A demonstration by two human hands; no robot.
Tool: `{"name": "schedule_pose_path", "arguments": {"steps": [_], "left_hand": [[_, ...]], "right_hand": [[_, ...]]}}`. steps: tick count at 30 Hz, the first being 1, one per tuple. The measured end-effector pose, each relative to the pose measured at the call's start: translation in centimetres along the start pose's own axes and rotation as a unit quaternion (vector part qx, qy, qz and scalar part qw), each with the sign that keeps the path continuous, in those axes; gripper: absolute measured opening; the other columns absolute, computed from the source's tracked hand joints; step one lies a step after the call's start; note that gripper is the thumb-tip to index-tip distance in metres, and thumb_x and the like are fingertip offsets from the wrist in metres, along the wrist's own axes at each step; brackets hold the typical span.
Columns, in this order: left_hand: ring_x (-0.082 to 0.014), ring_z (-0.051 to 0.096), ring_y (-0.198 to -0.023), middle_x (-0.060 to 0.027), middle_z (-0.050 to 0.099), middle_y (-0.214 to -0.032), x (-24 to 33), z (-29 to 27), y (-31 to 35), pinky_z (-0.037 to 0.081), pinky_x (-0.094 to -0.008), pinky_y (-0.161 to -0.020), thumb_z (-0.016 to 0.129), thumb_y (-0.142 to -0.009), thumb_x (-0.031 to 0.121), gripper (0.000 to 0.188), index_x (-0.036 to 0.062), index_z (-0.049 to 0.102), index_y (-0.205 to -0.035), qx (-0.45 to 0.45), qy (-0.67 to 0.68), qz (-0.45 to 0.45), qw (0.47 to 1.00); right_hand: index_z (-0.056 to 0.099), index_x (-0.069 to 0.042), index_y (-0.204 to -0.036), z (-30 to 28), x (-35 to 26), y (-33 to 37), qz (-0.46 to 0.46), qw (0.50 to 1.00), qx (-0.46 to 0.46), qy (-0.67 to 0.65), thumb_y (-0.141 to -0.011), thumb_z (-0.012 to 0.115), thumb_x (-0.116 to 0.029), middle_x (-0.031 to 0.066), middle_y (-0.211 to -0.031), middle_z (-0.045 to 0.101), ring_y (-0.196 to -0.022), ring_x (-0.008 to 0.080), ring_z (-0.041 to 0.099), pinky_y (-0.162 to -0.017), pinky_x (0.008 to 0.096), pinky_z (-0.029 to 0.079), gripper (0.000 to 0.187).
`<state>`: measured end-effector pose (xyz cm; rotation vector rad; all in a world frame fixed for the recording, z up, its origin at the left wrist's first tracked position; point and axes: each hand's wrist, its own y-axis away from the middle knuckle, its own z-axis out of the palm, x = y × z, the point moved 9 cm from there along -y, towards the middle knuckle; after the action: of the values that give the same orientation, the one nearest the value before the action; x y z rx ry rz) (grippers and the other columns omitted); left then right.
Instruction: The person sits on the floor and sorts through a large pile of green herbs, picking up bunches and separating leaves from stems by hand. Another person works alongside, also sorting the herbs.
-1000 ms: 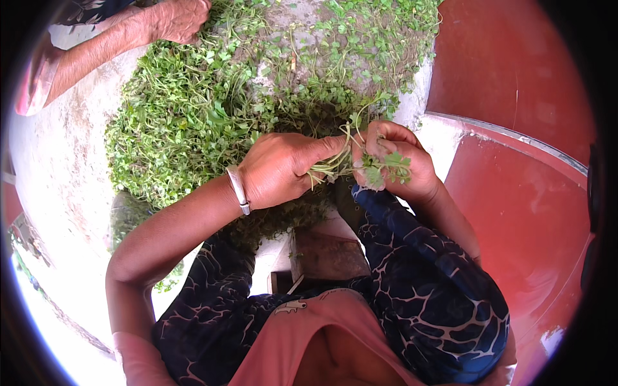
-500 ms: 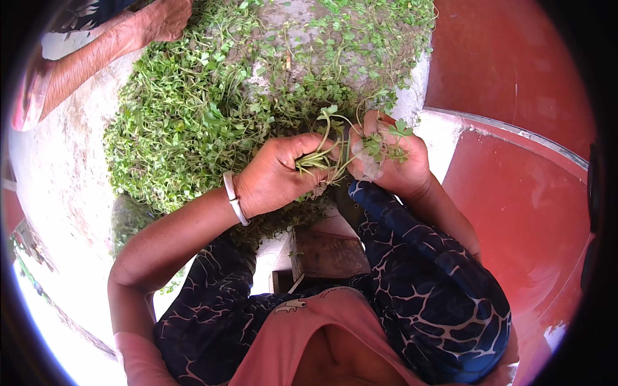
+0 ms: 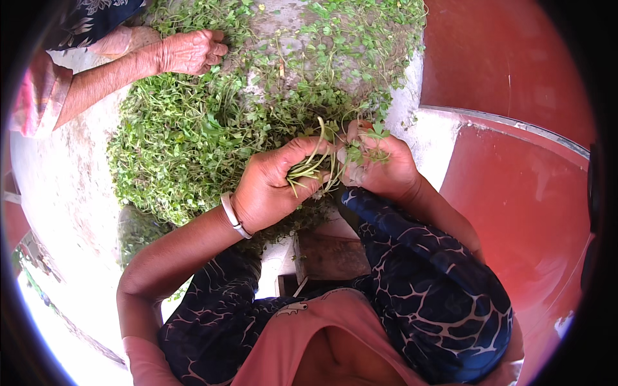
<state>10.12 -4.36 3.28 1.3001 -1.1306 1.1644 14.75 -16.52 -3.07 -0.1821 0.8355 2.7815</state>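
My left hand (image 3: 265,185), with a white bangle at its wrist, is closed around a small bunch of pale green stems (image 3: 308,168). Close beside it, my right hand (image 3: 394,172) is curled with its fingertips near the stem ends. It pinches a leafy green sprig (image 3: 355,153) whose leaves spread across the palm. Something pale and translucent shows around its fingers; I cannot tell what. Under and beyond both hands lies a wide heap of leafy greens (image 3: 174,132), thick at the left and thinner toward the far right.
Another person's hand (image 3: 192,53) reaches over the greens at the far left. A red surface (image 3: 515,212) with a pale raised edge lies to the right. Between my knees is a brown wooden piece (image 3: 331,256). Pale floor (image 3: 71,174) shows at the left.
My two hands have shifted slightly left and drawn closer together, still holding the greens. The other person's hand has moved right and nearer over the heap.
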Motion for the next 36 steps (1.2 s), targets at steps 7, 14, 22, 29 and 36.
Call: {"name": "schedule_pose_path", "arguments": {"steps": [7,14,22,29,36], "left_hand": [[-0.0264,0.066,-0.08,-0.0114,0.065,-0.093,-0.2,0.5,0.1,0.053,-0.0317,-0.069,0.069,-0.073,0.001,0.042,0.0093,0.058,-0.113,-0.036,-0.103,0.091,0.99],[-0.0184,0.065,-0.079,-0.0105,0.065,-0.094,-0.7,-0.2,-0.3,0.051,-0.0267,-0.07,0.072,-0.077,0.004,0.031,0.0044,0.058,-0.105,0.013,-0.189,0.095,0.977],[-0.0055,0.054,-0.083,-0.0029,0.063,-0.088,-3.6,0.4,-0.7,0.046,-0.0226,-0.074,0.068,-0.083,0.011,0.02,0.0001,0.061,-0.099,-0.056,0.025,-0.09,0.994],[-0.004,0.051,-0.081,0.0012,0.062,-0.086,-5.1,1.5,0.3,0.045,-0.0217,-0.074,0.068,-0.082,0.009,0.017,0.0015,0.062,-0.096,-0.097,0.087,-0.216,0.968],[-0.0023,0.048,-0.059,0.0074,0.055,-0.076,-6.5,-1.2,1.2,0.042,-0.0181,-0.051,0.069,-0.083,0.013,0.012,0.0119,0.062,-0.093,0.037,0.15,-0.225,0.962]], "right_hand": [[0.056,-0.011,-0.104,-0.2,0.5,-0.2,0.007,1.0,0.017,0.003,-0.084,0.058,-0.015,0.0037,-0.096,0.058,-0.089,0.0194,0.056,-0.081,0.0395,0.046,0.021],[0.055,-0.01,-0.101,1.8,0.5,-0.1,0.021,0.997,-0.069,-0.01,-0.085,0.056,-0.02,0.0081,-0.097,0.059,-0.087,0.0224,0.058,-0.076,0.037,0.047,0.019],[0.054,-0.009,-0.103,1.8,0.4,-0.2,0.013,0.997,-0.071,0.001,-0.085,0.056,-0.019,0.0072,-0.098,0.059,-0.092,0.0226,0.058,-0.078,0.037,0.047,0.02],[0.054,-0.009,-0.104,0.4,0.1,-0.1,-0.01,1.0,0.013,0.017,-0.085,0.057,-0.016,0.005,-0.092,0.058,-0.089,0.0219,0.058,-0.079,0.0367,0.048,0.021],[0.056,-0.009,-0.097,0.4,-0.6,-0.5,-0.031,0.997,0.027,0.058,-0.086,0.057,-0.015,0.0053,-0.086,0.059,-0.077,0.0177,0.058,-0.068,0.0306,0.045,0.013]]}}
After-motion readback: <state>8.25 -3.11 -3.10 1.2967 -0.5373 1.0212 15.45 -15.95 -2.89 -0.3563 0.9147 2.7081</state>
